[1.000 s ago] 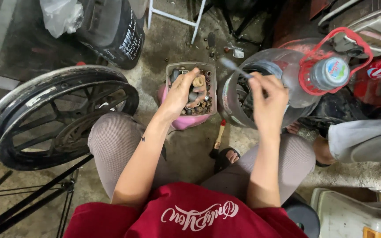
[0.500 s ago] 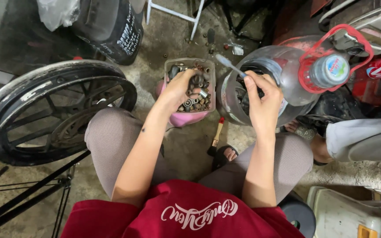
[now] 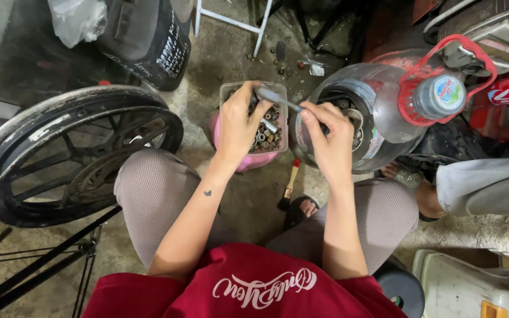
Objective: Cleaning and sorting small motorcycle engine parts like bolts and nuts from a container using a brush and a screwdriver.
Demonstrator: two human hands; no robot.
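- Both hands gripped a metal rod [image 3: 278,99] above the box of bolts [image 3: 269,136]: left hand [image 3: 240,126] closed on one end, right hand [image 3: 328,138] pinching the other.
- Step, seemingly: fitting a part on the rod; next needs steady alignment.

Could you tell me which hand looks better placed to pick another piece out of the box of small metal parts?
Left, probably. The left hand rests over the box, while the right hand is beside it, gripping a metal rod.

Tray of bolts [image 3: 269,136] partly hidden under left hand [image 3: 238,126], second person [image 3: 484,187] cut off at right edge
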